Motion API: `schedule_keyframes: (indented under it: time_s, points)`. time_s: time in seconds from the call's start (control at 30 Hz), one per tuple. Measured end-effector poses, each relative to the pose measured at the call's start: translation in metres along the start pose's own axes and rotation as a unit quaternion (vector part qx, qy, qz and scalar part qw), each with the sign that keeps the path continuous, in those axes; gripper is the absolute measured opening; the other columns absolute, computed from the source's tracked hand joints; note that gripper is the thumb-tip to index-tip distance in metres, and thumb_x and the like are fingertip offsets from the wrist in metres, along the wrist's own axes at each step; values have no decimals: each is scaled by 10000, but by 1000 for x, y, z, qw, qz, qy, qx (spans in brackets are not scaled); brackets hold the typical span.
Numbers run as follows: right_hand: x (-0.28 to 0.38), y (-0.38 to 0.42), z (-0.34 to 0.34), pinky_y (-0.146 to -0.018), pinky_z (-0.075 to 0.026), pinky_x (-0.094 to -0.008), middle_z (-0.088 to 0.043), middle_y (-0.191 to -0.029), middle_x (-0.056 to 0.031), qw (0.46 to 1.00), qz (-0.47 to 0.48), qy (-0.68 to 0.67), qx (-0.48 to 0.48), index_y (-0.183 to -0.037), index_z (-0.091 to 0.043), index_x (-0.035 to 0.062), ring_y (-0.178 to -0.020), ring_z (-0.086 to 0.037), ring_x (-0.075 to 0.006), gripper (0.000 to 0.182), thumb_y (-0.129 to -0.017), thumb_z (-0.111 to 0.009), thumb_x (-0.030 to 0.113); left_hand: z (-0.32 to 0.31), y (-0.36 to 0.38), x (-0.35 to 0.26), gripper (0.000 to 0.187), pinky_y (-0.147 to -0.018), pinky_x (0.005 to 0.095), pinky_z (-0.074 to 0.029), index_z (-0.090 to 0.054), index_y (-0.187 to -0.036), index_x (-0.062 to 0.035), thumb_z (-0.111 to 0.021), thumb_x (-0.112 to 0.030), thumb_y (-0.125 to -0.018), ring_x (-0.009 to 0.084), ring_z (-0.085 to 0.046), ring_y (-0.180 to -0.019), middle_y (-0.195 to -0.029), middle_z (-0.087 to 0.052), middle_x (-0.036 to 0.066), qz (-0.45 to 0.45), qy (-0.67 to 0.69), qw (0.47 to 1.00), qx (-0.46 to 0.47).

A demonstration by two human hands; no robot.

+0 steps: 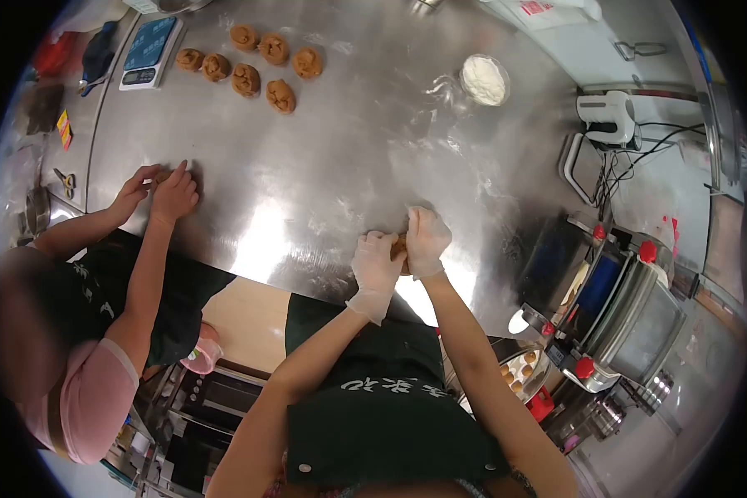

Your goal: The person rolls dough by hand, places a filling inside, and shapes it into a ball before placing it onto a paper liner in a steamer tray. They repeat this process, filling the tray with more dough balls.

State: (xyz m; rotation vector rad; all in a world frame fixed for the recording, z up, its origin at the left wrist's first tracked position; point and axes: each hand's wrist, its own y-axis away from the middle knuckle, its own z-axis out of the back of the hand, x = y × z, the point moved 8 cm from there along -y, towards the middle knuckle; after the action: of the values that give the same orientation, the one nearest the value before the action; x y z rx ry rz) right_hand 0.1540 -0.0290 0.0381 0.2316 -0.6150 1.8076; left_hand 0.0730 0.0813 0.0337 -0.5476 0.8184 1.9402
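Both of my hands wear clear gloves and meet over the near edge of the steel table (340, 149). My left hand (375, 267) has its fingers curled against a small brown dough piece (400, 246), which is mostly covered. On the other side of that dough, my right hand (428, 241) is closed, its fingers folded towards the palm. Several brown dough lumps (245, 80) lie in two rough rows at the far left of the table. A bowl of white flour (484, 80) stands at the far right, with flour smears beside it.
At the left, a co-worker's two bare hands (173, 196) are on a small piece at the table edge. A scale (143, 73) stands at the back left. A machine with red knobs (631, 307) and a white mixer (607, 118) are on the right.
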Motion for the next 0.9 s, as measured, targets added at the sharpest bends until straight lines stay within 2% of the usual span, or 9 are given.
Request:
schedule_keyframes:
  time_s: [0.17, 0.27, 0.37, 0.5, 0.6, 0.7, 0.73, 0.83, 0.9]
  points:
    - [-27, -4, -17, -619, -529, -416, -676, -699, -104, 972, -173, -64, 148, -833, -705, 98, -659, -656, -324, 135, -910, -692, 208, -27, 0, 5, 298, -872, 415, -554, -707, -1110, -120, -711, -89, -814, 286, -623, -1103, -1139, -673, 23, -137, 97, 986, -20]
    - [-19, 10, -2, -635, -525, -418, -670, -729, -74, 984, -115, -31, 133, -866, -706, 128, -690, -649, -309, 96, -901, -703, 217, -19, 17, -16, 283, -869, 413, -561, -685, -1123, -81, -651, -45, -845, 298, -627, -1111, -1192, -666, 41, -269, 33, 960, 63]
    - [-4, 18, 2, -631, -511, -427, -643, -761, -53, 998, 6, 62, 14, -906, -699, 158, -730, -631, -291, 69, -891, -714, 224, -14, 30, -4, 301, -853, 421, -566, -666, -1178, -61, -607, -35, -884, 313, -634, -1107, -1223, -660, 79, -331, 89, 939, -13]
    - [-3, 5, 4, -677, -526, -423, -669, -844, -72, 997, -5, 74, 25, -961, -704, 152, -808, -646, -281, 93, -905, -690, 225, -28, 18, 6, 384, -882, 425, -559, -634, -1285, -50, -611, -58, -901, 331, -633, -1099, -1239, -664, 116, -247, 106, 961, 61]
    - [-27, 16, 6, -729, -548, -390, -721, -878, -105, 992, -118, -45, 3, -1002, -723, 119, -838, -693, -260, 162, -961, -628, 243, -37, -4, 10, 397, -888, 429, -555, -641, -1293, -67, -629, -82, -897, 332, -630, -1105, -1200, -670, 109, -212, 29, 960, 181]
    - [-72, 48, 14, -754, -557, -354, -747, -865, -132, 856, -489, -164, 38, -1038, -742, 88, -816, -723, -235, 247, -1006, -572, 264, -4, -29, -38, 393, -863, 435, -556, -668, -1280, -100, -649, -103, -887, 321, -630, -1092, -1149, -675, 88, -254, 52, 964, 66]
    - [-67, 45, 16, -721, -555, -343, -740, -789, -120, 879, -453, -136, 59, -1051, -751, 83, -739, -716, -232, 259, -1016, -574, 269, -10, -33, -50, 398, -880, 425, -548, -678, -1266, -115, -690, -137, -868, 315, -620, -1099, -1133, -670, 74, -246, -17, 964, 100]
    - [-71, 68, 6, -728, -557, -356, -741, -807, -123, 802, -532, -264, 65, -1064, -745, 67, -756, -719, -253, 257, -1011, -579, 255, -54, -34, -44, 423, -907, 412, -540, -659, -1282, -105, -680, -114, -860, 315, -606, -1113, -1190, -646, 83, -247, -207, 896, 304]
    - [-67, 72, 9, -738, -554, -367, -738, -832, -129, 821, -511, -249, 50, -1073, -738, 57, -755, -708, -276, 253, -1004, -589, 250, -45, -20, -51, 280, -932, 399, -543, -657, -1139, -54, -652, -102, -864, 300, -604, -1082, -1140, -621, 107, -338, -196, 871, 297]
